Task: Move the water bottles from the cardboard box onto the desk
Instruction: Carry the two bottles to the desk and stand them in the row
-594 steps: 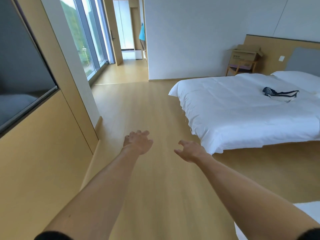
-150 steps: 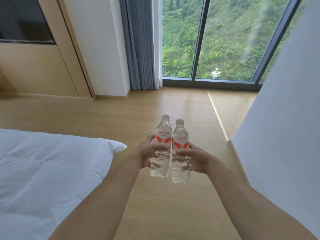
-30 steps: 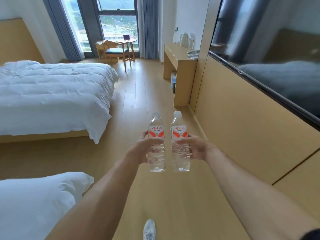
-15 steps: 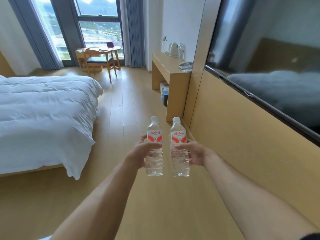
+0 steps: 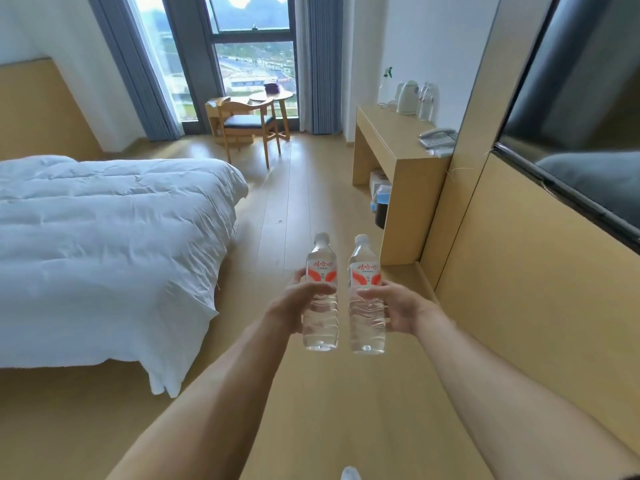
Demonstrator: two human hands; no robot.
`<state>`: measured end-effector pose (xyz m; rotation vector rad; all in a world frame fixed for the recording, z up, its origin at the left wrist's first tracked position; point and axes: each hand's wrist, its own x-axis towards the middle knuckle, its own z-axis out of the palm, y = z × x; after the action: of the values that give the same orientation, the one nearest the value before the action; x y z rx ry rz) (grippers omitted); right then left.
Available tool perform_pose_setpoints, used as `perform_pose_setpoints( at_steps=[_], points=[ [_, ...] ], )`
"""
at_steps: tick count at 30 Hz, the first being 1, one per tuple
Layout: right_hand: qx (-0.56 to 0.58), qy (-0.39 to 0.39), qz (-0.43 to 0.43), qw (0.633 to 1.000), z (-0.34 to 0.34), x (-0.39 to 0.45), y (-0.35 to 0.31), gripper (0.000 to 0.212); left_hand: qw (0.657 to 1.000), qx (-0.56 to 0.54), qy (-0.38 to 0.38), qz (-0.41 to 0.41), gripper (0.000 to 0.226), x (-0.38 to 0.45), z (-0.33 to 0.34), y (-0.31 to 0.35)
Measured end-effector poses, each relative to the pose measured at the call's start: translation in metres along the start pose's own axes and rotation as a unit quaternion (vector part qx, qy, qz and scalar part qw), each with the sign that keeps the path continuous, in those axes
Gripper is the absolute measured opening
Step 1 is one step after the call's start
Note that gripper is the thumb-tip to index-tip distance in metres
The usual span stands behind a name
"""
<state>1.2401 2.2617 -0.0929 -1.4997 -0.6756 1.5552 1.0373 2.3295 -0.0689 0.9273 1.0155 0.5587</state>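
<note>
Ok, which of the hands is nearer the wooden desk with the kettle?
Right. The right hand, gripping one water bottle, sits on the wall side, just short of the desk ahead. The left hand, gripping the other bottle, is further over toward the bed.

the left hand [image 5: 294, 303] and right hand [image 5: 398, 306] are side by side, the left bottle [image 5: 321, 306] in one, the right bottle [image 5: 366, 306] in the other, upright and just apart. the bed [image 5: 104, 237] lies left of the hands. the desk [image 5: 398, 147] stands ahead to their right, with a kettle [image 5: 408, 97] and phone [image 5: 437, 137] on it. a chair [image 5: 249, 126] stands far ahead.
</note>
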Motion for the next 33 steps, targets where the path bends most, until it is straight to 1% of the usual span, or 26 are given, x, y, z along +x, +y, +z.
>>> perform_pose_setpoints(
  at_steps=[6, 11, 15, 19, 24, 30, 33],
  points=[
    [-0.012, -0.022, -0.001, 1.000, -0.021, 0.089, -0.073, 0.053, 0.999, -0.021, 0.023, 0.010, 0.077, 0.088, 0.000, 0.061],
    [-0.012, -0.037, -0.008, 0.999, -0.035, 0.153, -0.115, 0.064, 0.999, -0.033, 0.024, 0.007, 0.081, 0.151, -0.001, 0.097],
    [-0.013, -0.042, -0.011, 0.999, -0.046, 0.203, -0.142, 0.072, 1.000, -0.017, 0.022, 0.001, 0.083, 0.204, -0.009, 0.123],
    [-0.010, -0.023, -0.012, 1.000, -0.054, 0.265, -0.176, 0.073, 1.000, -0.002, -0.004, 0.010, 0.088, 0.276, -0.023, 0.155],
    [0.002, 0.005, -0.011, 1.000, -0.058, 0.350, -0.229, 0.083, 0.999, 0.020, -0.037, 0.021, 0.088, 0.375, -0.045, 0.209],
    [0.008, 0.041, -0.014, 0.999, -0.055, 0.443, -0.299, 0.087, 0.997, 0.043, -0.067, 0.021, 0.090, 0.482, -0.067, 0.283],
    [0.017, 0.056, -0.015, 0.998, -0.056, 0.483, -0.327, 0.083, 0.995, 0.049, -0.087, 0.017, 0.088, 0.529, -0.074, 0.312]
  ],
)
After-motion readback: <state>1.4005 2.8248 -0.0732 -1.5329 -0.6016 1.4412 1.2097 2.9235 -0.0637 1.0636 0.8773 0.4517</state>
